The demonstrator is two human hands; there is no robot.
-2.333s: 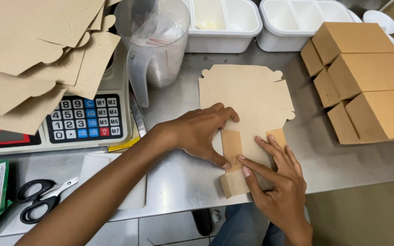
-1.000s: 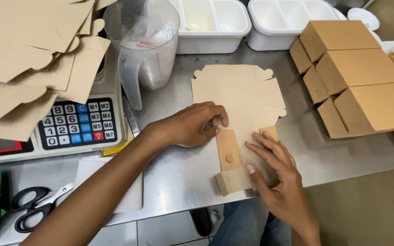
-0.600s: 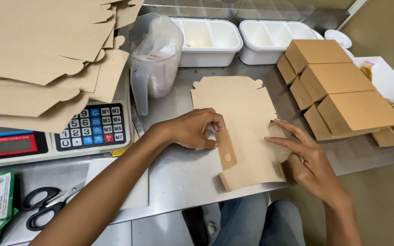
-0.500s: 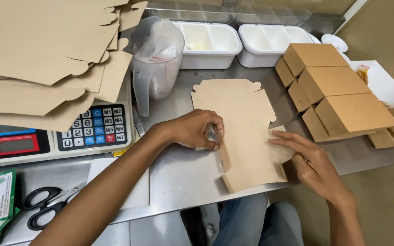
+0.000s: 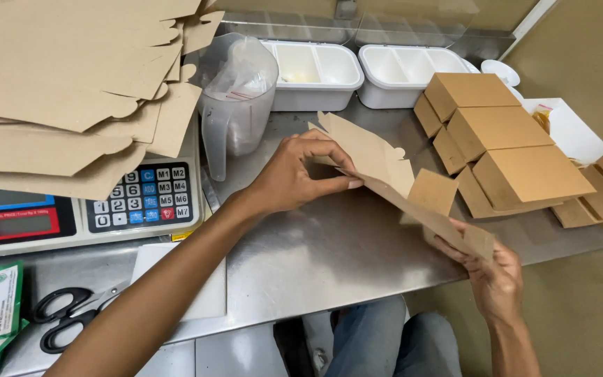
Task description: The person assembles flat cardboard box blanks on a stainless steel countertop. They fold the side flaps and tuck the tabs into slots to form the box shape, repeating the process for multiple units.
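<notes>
At frame centre I hold the box blank (image 5: 378, 164) tilted above the surface (image 5: 315, 244): left hand (image 5: 294, 174) pinching its upper edge, right hand (image 5: 493, 276) gripping the lower corner. I should crease along the scored lines, keeping the flap (image 5: 433, 192) square.

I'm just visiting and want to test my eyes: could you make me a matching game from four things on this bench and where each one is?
Things:
1. cardboard blank
2. scissors
3. folded boxes
4. measuring jug

Places:
A. stacked at the right of the bench
B. held up by both hands
C. beside the scale
D. at the front left edge

Pairs: 1-B, 2-D, 3-A, 4-C
</notes>
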